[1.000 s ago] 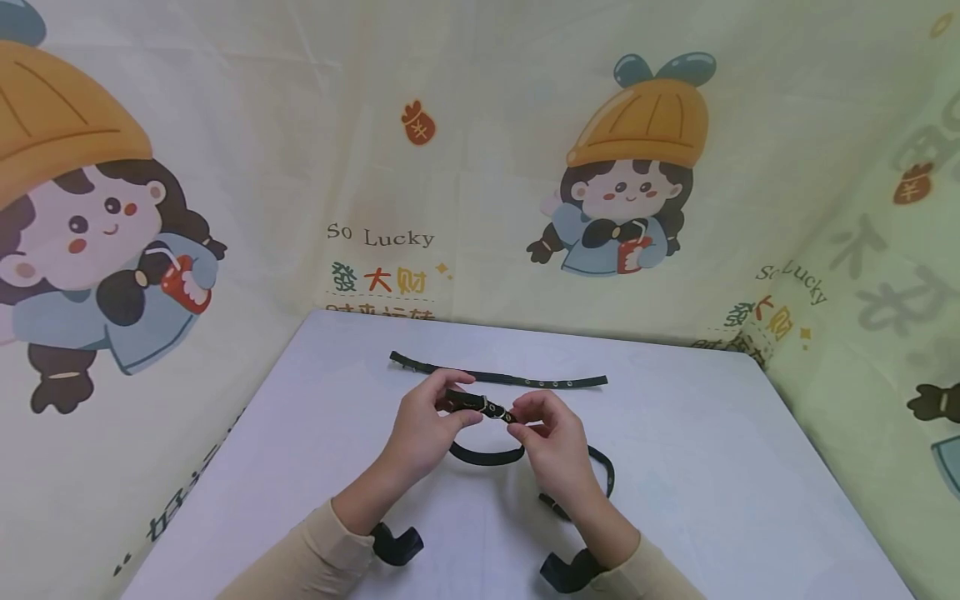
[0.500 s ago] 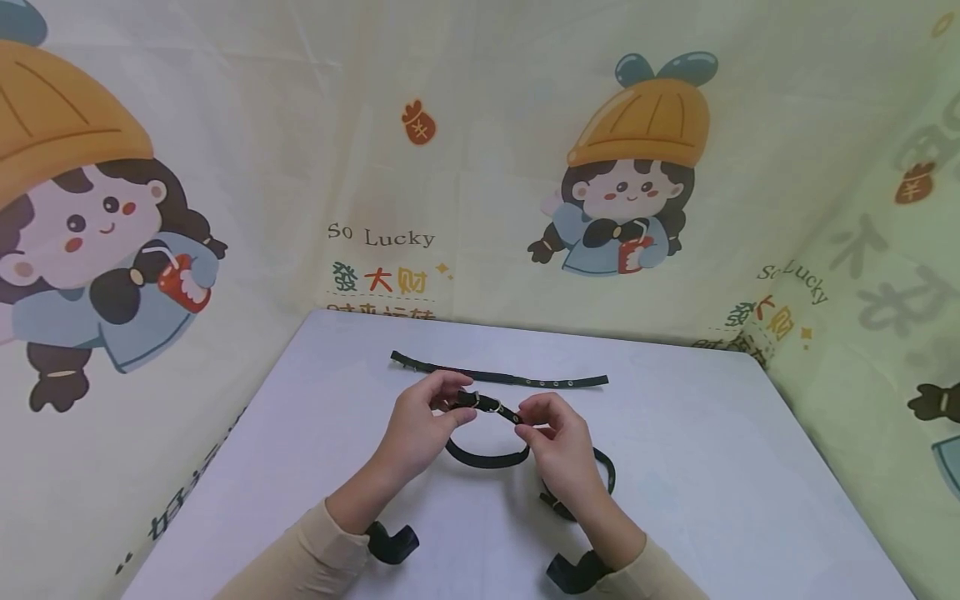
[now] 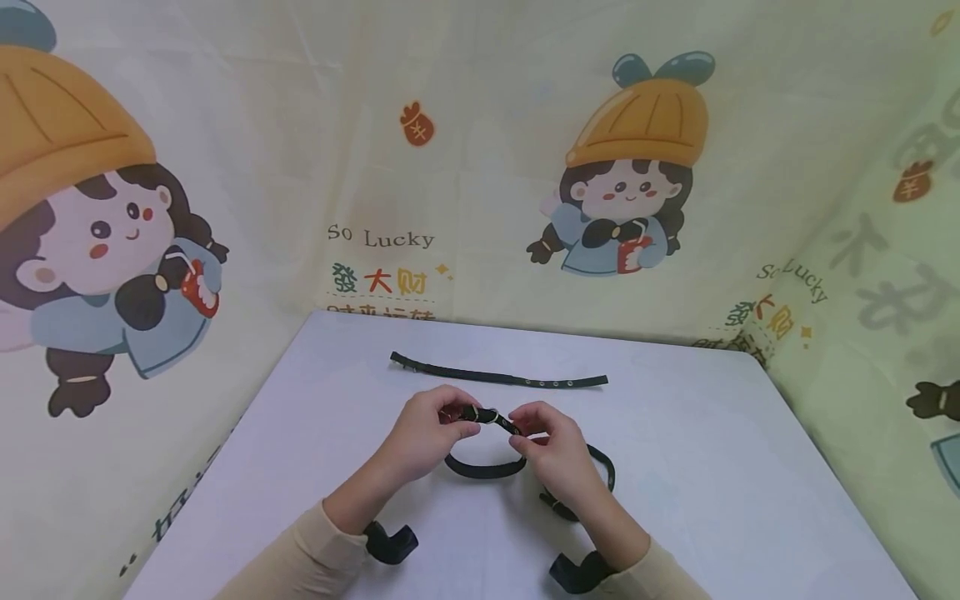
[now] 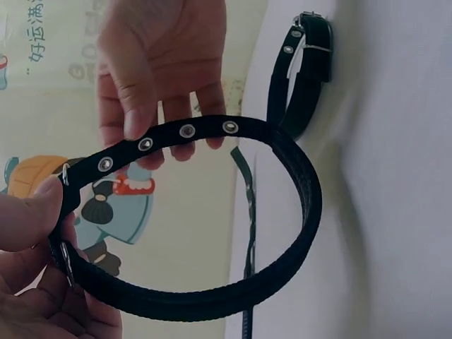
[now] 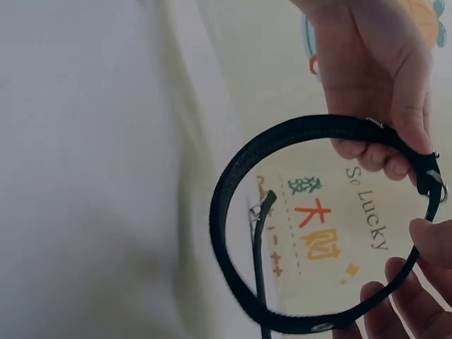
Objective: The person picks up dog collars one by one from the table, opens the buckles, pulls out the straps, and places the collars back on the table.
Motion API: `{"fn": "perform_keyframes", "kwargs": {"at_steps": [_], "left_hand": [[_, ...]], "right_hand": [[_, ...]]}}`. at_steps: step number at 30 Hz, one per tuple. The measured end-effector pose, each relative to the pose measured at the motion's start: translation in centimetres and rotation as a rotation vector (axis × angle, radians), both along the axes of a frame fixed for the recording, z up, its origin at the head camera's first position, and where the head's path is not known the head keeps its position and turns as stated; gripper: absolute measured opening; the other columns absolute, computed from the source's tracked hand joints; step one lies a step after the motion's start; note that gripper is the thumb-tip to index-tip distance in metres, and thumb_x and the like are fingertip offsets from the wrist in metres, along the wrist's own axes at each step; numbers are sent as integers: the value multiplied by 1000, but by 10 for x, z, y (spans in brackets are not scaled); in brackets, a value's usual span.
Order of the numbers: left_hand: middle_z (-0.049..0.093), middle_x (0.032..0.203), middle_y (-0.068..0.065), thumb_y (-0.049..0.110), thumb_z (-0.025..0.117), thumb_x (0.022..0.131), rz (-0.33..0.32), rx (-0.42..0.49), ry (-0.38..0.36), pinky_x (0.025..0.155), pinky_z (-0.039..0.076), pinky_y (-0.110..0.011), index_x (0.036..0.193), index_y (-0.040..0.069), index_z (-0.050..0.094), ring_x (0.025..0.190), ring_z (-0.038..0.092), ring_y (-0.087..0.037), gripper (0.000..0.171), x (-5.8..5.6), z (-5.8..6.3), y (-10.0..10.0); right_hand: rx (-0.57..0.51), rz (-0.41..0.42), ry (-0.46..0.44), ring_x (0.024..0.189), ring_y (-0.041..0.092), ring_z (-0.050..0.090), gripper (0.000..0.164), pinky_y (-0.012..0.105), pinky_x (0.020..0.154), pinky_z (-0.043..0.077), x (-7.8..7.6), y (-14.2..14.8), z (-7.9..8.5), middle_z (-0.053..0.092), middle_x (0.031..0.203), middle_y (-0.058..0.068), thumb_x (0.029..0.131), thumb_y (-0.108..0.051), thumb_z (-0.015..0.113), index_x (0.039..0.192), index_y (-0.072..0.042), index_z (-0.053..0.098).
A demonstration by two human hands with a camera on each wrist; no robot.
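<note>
A black collar point(image 3: 486, 472) with metal eyelets is held up as a closed loop between both hands. My left hand point(image 3: 422, 440) pinches it at the buckle end point(image 4: 67, 261), thumb on top of the strap. On the other side, my right hand point(image 3: 557, 454) grips the eyelet end, its thumb point(image 4: 138, 120) against the strap beside an eyelet point(image 4: 145, 144). The eyelet end runs through the metal hardware by the left thumb. From the right wrist view the collar point(image 5: 220, 212) makes a wide ring, with a metal D-ring point(image 5: 443, 191) at its right edge.
Behind the hands a second black collar point(image 3: 465, 374) lies stretched out straight on the white table point(image 3: 697, 433). Another, buckled into a loop point(image 3: 611, 475), lies partly behind the right forearm. A printed cloth point(image 3: 480, 183) hangs around the table.
Both hands have come down a little with the collar. The right hand has drawn slightly away from the buckle, along the eyelet end. The other two collars have stayed put.
</note>
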State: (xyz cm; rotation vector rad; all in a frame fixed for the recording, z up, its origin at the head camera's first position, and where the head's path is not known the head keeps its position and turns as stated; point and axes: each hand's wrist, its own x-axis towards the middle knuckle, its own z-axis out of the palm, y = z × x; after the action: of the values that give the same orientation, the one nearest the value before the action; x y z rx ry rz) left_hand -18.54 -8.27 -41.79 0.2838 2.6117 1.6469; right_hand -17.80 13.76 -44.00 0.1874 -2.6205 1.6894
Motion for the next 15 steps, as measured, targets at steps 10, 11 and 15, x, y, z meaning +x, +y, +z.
{"fn": "perform_keyframes", "kwargs": {"at_steps": [10, 11, 15], "left_hand": [[70, 103, 3, 11, 81, 96, -91, -115, 60, 74, 56, -28, 112, 18, 75, 91, 62, -18, 19, 7, 4, 8], [70, 103, 3, 12, 81, 96, -99, -123, 64, 74, 55, -28, 112, 18, 75, 91, 61, -18, 18, 8, 4, 8], [69, 102, 3, 19, 84, 94, -107, -144, 56, 73, 55, -29, 109, 19, 75, 90, 61, -18, 17, 7, 4, 10]], "right_hand": [[50, 16, 71, 97, 13, 68, 20, 30, 87, 58, 6, -11, 8, 75, 101, -7, 93, -9, 84, 107, -23, 77], [53, 17, 79, 97, 13, 68, 21, 30, 86, 58, 7, -11, 8, 75, 101, -7, 93, -9, 84, 107, -23, 77], [79, 18, 106, 96, 12, 68, 23, 29, 87, 57, 8, -12, 8, 74, 100, -9, 93, -7, 83, 106, -24, 76]]}}
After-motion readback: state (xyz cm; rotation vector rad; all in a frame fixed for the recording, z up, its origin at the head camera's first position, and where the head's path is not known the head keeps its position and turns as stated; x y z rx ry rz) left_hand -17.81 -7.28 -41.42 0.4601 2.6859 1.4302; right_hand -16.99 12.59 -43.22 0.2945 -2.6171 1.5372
